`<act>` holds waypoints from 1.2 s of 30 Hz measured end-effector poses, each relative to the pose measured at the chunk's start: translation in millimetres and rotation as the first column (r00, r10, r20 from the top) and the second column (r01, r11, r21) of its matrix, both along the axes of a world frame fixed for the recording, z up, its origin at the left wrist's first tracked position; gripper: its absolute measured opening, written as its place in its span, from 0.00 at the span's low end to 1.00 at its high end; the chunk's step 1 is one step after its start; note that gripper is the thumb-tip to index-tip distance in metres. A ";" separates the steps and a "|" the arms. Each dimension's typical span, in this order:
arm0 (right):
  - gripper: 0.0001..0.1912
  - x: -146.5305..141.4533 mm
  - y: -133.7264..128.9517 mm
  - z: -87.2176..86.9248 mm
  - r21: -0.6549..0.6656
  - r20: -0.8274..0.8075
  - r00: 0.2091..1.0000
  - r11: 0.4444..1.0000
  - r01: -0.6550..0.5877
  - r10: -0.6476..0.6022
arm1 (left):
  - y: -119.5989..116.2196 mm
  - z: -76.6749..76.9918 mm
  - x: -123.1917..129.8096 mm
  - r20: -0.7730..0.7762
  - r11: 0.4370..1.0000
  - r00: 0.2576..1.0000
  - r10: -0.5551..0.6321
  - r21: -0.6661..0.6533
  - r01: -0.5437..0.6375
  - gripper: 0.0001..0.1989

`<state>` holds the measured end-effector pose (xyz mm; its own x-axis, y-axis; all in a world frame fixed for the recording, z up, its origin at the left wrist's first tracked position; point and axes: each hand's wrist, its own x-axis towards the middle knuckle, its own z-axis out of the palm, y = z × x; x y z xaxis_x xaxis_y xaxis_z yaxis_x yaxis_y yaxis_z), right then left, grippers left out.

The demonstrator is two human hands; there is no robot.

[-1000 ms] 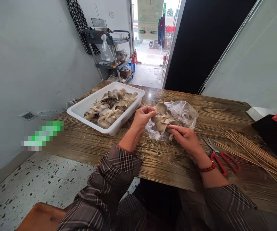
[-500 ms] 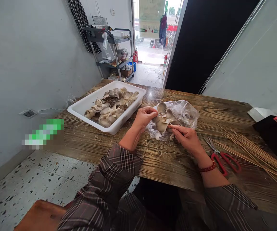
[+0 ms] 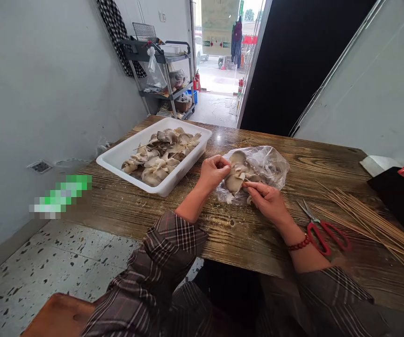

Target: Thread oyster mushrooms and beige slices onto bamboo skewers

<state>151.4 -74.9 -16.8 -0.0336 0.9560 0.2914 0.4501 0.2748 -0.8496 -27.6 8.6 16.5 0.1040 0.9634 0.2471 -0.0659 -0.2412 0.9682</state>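
Observation:
Grey-white oyster mushrooms are held up over a clear plastic bag on the wooden table. My left hand pinches their upper left edge between thumb and fingers. Closed at their lower right is my right hand, its fingertips pinched at the mushroom stems; a skewer there cannot be made out clearly. More mushrooms lie inside the bag behind. To the left, a white tray holds a pile of mushrooms with thin skewers among them.
Red-handled scissors lie right of my right hand, beside a spread of bamboo skewers. A black box with a red packet stands at the right edge. Behind the table are a shelf cart and a glass door. A wooden stool is lower left.
The mushrooms have turned slightly in my fingers, and my right hand has moved a little to the left. My left hand stays pinched at their edge.

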 end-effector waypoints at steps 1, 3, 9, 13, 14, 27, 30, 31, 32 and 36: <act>0.20 -0.2 0.6 -0.6 -0.001 -0.013 1.000 1.000 0.005 -0.005 | 0.0 -0.6 0.5 -0.006 1.000 1.000 -0.016 -0.001 0.016 0.03; 0.20 -1.1 1.2 -0.8 -0.005 -0.039 0.999 1.000 0.013 -0.014 | 0.0 -1.5 1.5 -0.019 0.998 0.998 -0.056 0.000 0.056 0.03; 0.21 -4.8 0.3 1.7 -0.028 -0.153 0.988 1.000 -0.007 0.003 | -1.7 1.3 1.5 0.151 0.989 0.983 -0.100 -0.095 0.115 0.06; 0.20 -5.3 0.0 -0.1 -0.021 -0.198 0.980 1.000 -0.022 0.018 | -4.3 3.1 1.7 0.239 0.947 0.959 -0.151 -0.242 0.210 0.16; 0.20 -5.3 0.0 -0.6 -0.016 -0.197 0.980 1.000 -0.023 0.019 | -5.0 2.8 2.4 0.255 0.934 0.950 -0.182 -0.258 0.248 0.18; 0.18 -5.5 -1.9 -0.1 0.065 0.041 0.999 0.998 0.012 -0.015 | -1.2 -0.1 1.2 0.493 0.889 0.860 -0.136 -0.323 0.326 0.17; 0.17 -8.2 -3.4 -1.4 0.129 0.094 0.993 0.990 0.053 -0.065 | -2.1 -1.0 3.6 0.487 0.894 0.864 -0.123 -0.324 0.310 0.18; 0.17 -9.1 -3.6 -2.2 0.139 0.099 0.992 0.988 0.060 -0.074 | -2.5 -1.4 4.7 0.488 0.897 0.866 -0.112 -0.325 0.300 0.18; 0.17 -9.8 -3.8 -3.2 0.144 0.100 0.992 0.987 0.067 -0.082 | -2.9 -1.7 5.7 0.490 0.900 0.866 -0.101 -0.326 0.289 0.18; 0.17 -11.8 -3.6 -6.1 0.147 0.081 0.991 0.985 0.091 -0.104 | -3.9 -2.8 9.0 0.481 0.914 0.873 -0.083 -0.313 0.259 0.17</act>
<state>139.6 -78.5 -22.9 0.0259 0.9048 0.4252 0.5523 0.3415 -0.7604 -18.6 4.7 13.7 0.2384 0.9699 -0.0487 -0.5208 0.1700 0.8366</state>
